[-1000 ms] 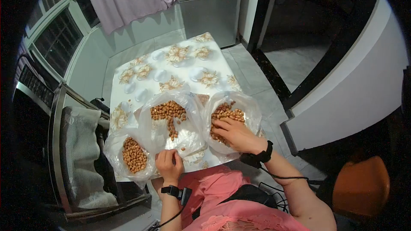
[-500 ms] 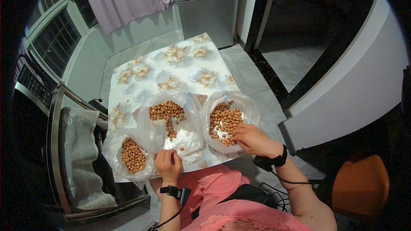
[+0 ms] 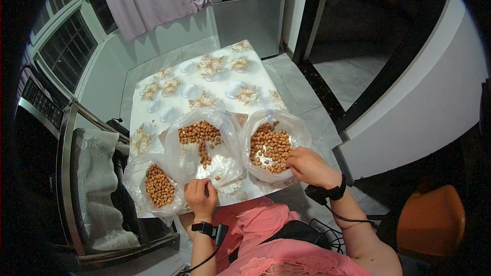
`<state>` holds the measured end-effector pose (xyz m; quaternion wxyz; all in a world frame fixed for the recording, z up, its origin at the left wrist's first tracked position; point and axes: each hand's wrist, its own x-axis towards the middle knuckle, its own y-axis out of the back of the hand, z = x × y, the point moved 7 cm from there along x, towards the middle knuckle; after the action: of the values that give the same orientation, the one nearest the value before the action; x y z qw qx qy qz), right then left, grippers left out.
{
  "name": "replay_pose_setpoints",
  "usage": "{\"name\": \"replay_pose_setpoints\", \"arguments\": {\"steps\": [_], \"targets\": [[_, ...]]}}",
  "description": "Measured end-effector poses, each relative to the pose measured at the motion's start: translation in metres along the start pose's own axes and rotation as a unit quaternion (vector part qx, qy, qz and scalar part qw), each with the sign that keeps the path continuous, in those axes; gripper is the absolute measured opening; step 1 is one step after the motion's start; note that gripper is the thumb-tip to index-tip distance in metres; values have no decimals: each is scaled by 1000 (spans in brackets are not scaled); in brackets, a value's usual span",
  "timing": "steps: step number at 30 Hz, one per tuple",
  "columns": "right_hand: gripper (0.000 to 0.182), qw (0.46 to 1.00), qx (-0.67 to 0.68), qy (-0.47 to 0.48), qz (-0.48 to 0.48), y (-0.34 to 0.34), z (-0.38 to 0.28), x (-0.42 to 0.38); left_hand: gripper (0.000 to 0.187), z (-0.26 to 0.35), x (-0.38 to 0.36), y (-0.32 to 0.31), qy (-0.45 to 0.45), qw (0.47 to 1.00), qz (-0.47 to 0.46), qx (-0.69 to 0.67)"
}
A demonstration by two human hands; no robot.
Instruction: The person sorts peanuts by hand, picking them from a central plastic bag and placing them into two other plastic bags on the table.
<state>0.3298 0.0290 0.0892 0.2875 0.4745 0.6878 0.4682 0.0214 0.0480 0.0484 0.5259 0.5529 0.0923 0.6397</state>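
My left hand (image 3: 200,196) rests at the near edge of the middle plastic bag (image 3: 225,161), its fingers curled in; what they hold, if anything, is hidden. Beside it lies a single peanut (image 3: 217,178). More shelled, brown-skinned peanuts (image 3: 200,132) sit toward the far side of that bag. At the near right rim of the right plastic bag (image 3: 299,130), my right hand (image 3: 309,167) has its fingers drawn together; I cannot make out anything in them. Loose peanuts (image 3: 270,143) are spread inside this bag. The left plastic bag (image 3: 134,176) holds a pile of peanuts (image 3: 159,186).
The bags stand on a table with a flowered cloth (image 3: 220,82). To the left is a metal-framed rack with a grey cloth (image 3: 94,184). A fridge (image 3: 248,25) stands beyond the table, and an orange chair (image 3: 431,223) is at the lower right. Cables run from both wrist straps.
My right hand has drawn back slightly to the right, from over the peanuts to the right bag's rim. The left hand stays where it was.
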Motion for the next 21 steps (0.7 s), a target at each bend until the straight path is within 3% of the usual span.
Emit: {"name": "replay_pose_setpoints", "arguments": {"steps": [8, 11, 13, 16, 21], "targets": [[12, 999, -11, -34, -10, -2, 5, 1, 9, 1, 0, 0, 1, 1000, -1, 0], [17, 1000, 16, -6, 13, -6, 1, 4, 9, 0, 0, 0, 0, 1000, 5, -3], [23, 995, 36, 18, 89, 4, -6, 4, 9, 0, 0, 0, 1, 1000, 4, -4], [15, 993, 8, 24, 117, 6, -4, 4, 9, 0, 0, 1, 3, 1000, 4, -5], [10, 998, -54, -22, 36, 12, 7, -3, 9, -1, -1, 0, 1, 1000, 1, -3]]}}
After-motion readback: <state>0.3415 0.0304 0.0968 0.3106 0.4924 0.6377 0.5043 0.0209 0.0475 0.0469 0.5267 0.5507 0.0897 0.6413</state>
